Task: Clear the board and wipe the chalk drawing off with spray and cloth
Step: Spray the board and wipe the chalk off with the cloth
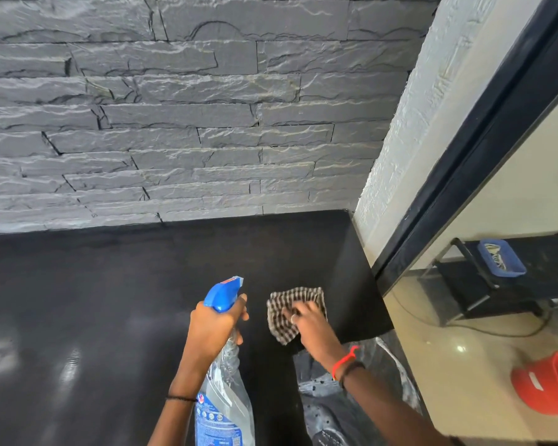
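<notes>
Left hand grips spray bottle neck, fingers curled round it (nozzle forward). Right hand presses checked cloth onto black board, fingers spread flat.

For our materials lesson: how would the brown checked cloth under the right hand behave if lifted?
Probably floppy: the brown checked cloth lies rumpled on the black board. Likely light, as it looks thin under the right hand.
</notes>
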The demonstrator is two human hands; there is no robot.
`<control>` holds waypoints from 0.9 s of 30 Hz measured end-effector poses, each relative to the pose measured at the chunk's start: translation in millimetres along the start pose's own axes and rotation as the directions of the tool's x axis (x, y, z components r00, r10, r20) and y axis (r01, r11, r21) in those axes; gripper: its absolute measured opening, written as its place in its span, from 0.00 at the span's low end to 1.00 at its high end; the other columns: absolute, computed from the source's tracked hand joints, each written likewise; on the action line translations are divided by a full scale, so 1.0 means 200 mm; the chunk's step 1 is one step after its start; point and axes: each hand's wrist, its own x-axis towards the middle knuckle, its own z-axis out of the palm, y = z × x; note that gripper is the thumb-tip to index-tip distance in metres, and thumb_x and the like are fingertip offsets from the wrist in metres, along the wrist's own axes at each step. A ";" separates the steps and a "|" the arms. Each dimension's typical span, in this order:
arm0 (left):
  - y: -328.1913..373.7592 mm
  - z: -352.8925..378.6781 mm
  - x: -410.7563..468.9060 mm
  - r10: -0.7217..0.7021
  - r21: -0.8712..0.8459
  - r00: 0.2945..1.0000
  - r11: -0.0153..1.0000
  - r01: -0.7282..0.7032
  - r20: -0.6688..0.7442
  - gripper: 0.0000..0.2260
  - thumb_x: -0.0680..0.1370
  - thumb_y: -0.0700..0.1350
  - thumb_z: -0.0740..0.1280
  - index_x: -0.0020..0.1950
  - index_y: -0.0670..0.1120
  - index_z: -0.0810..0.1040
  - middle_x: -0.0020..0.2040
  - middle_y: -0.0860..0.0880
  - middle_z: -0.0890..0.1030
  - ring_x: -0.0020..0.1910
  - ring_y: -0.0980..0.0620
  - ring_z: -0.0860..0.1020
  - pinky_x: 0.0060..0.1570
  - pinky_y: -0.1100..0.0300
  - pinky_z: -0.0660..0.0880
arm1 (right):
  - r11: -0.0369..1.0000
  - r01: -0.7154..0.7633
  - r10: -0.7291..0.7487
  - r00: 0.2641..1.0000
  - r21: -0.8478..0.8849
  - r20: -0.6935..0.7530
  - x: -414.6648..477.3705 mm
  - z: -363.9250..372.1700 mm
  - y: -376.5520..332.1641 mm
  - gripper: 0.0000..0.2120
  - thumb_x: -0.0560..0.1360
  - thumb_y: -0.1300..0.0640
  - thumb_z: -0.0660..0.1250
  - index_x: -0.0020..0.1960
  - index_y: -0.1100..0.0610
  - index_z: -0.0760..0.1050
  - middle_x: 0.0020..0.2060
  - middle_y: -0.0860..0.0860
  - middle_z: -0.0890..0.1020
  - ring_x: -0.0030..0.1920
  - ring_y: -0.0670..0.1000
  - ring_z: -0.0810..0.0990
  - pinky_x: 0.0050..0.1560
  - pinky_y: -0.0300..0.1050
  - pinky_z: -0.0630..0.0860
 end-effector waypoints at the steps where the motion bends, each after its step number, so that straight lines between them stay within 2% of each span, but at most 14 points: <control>1: 0.00 0.00 -0.01 0.004 0.000 1.000 1.000 -0.004 0.008 0.11 0.77 0.45 0.69 0.37 0.41 0.77 0.35 0.39 0.82 0.22 0.47 0.76 0.34 0.55 0.76 | 0.999 0.044 -0.044 0.999 -0.007 -0.016 -0.08 0.01 -0.01 0.20 0.61 0.63 0.61 0.49 0.52 0.82 0.44 0.48 0.80 0.41 0.51 0.80 0.41 0.40 0.79; 3: -0.01 0.01 -0.03 0.007 0.006 1.000 1.000 -0.007 0.024 0.11 0.77 0.45 0.69 0.38 0.41 0.78 0.34 0.40 0.82 0.22 0.46 0.76 0.36 0.53 0.77 | 0.996 0.084 -0.084 0.996 -0.028 -0.003 -0.24 0.01 0.02 0.25 0.57 0.62 0.63 0.52 0.50 0.82 0.46 0.46 0.81 0.43 0.48 0.81 0.43 0.35 0.78; 5: -0.04 0.01 -0.07 -0.005 0.006 0.999 1.000 0.004 0.038 0.11 0.77 0.46 0.69 0.38 0.42 0.78 0.34 0.40 0.82 0.23 0.46 0.77 0.35 0.52 0.77 | 0.994 0.079 -0.083 0.995 -0.076 -0.052 -0.37 -0.03 0.10 0.21 0.62 0.60 0.62 0.52 0.48 0.82 0.46 0.46 0.82 0.44 0.46 0.82 0.45 0.35 0.78; 6: -0.05 0.01 -0.09 -0.011 0.000 0.999 1.000 0.011 0.047 0.10 0.77 0.46 0.69 0.39 0.42 0.78 0.34 0.41 0.82 0.23 0.47 0.77 0.33 0.53 0.77 | 0.994 0.044 -0.052 0.995 -0.104 -0.083 -0.41 -0.07 0.16 0.20 0.61 0.60 0.66 0.50 0.48 0.83 0.46 0.46 0.83 0.43 0.46 0.82 0.45 0.35 0.78; 8: -0.09 0.01 -0.15 -0.019 0.017 0.998 1.000 0.018 0.063 0.10 0.78 0.47 0.68 0.40 0.41 0.78 0.34 0.45 0.83 0.23 0.48 0.77 0.31 0.57 0.77 | 0.984 -0.072 0.057 0.994 -0.164 -0.098 -0.46 -0.12 0.33 0.25 0.53 0.63 0.75 0.49 0.49 0.83 0.44 0.48 0.83 0.41 0.48 0.82 0.45 0.36 0.76; 10: -0.14 0.03 -0.21 -0.027 0.054 0.995 0.998 0.022 0.092 0.11 0.77 0.47 0.68 0.40 0.41 0.78 0.34 0.46 0.83 0.23 0.48 0.77 0.31 0.59 0.76 | 0.969 -0.214 0.209 0.977 -0.121 -0.046 -0.49 -0.15 0.51 0.23 0.57 0.68 0.72 0.51 0.55 0.82 0.44 0.54 0.81 0.41 0.57 0.81 0.48 0.41 0.75; 12: -0.18 0.05 -0.27 -0.053 0.075 0.989 0.996 0.043 0.135 0.11 0.77 0.48 0.69 0.40 0.41 0.79 0.34 0.46 0.84 0.22 0.49 0.77 0.32 0.59 0.77 | 0.928 -0.363 0.368 0.928 -0.086 0.052 -0.48 -0.17 0.64 0.29 0.58 0.76 0.67 0.57 0.58 0.80 0.48 0.60 0.79 0.44 0.63 0.77 0.50 0.48 0.74; 14: -0.23 0.09 -0.32 -0.085 0.106 0.982 0.992 0.068 0.166 0.13 0.76 0.50 0.69 0.38 0.41 0.80 0.34 0.43 0.84 0.22 0.48 0.77 0.37 0.54 0.79 | 0.895 -0.425 0.440 0.891 -0.132 0.115 -0.45 -0.18 0.70 0.34 0.60 0.77 0.62 0.63 0.56 0.75 0.55 0.59 0.76 0.51 0.63 0.74 0.55 0.47 0.69; 16: -0.28 0.12 -0.38 -0.111 0.136 0.975 0.987 0.085 0.191 0.14 0.75 0.51 0.69 0.36 0.42 0.80 0.34 0.41 0.84 0.22 0.48 0.78 0.42 0.52 0.80 | 0.893 -0.418 0.444 0.879 -0.166 0.176 -0.42 -0.20 0.69 0.34 0.64 0.75 0.60 0.68 0.54 0.71 0.60 0.57 0.73 0.58 0.60 0.71 0.57 0.44 0.63; 19: -0.35 0.18 -0.47 -0.143 0.178 0.961 0.979 0.102 0.235 0.15 0.74 0.53 0.69 0.34 0.44 0.80 0.34 0.41 0.84 0.23 0.48 0.79 0.45 0.53 0.80 | 0.913 -0.366 0.398 0.895 -0.179 0.203 -0.41 -0.24 0.65 0.31 0.68 0.73 0.59 0.69 0.54 0.69 0.59 0.57 0.72 0.60 0.58 0.70 0.55 0.44 0.60; 23: -0.40 0.28 -0.60 -0.168 0.236 0.944 0.966 0.100 0.286 0.14 0.73 0.52 0.68 0.34 0.43 0.80 0.33 0.43 0.84 0.24 0.47 0.80 0.43 0.54 0.81 | 0.937 -0.321 0.344 0.919 -0.140 0.191 -0.40 -0.29 0.61 0.23 0.73 0.70 0.58 0.66 0.58 0.72 0.56 0.60 0.74 0.56 0.59 0.73 0.54 0.47 0.63; 27: -0.41 0.34 -0.70 -0.194 0.296 0.938 0.949 0.106 0.288 0.17 0.71 0.54 0.67 0.28 0.44 0.75 0.27 0.44 0.82 0.25 0.46 0.81 0.41 0.54 0.81 | 0.938 -0.321 0.341 0.924 -0.131 0.175 -0.42 -0.27 0.62 0.17 0.75 0.68 0.56 0.60 0.64 0.76 0.52 0.63 0.74 0.52 0.62 0.74 0.53 0.51 0.67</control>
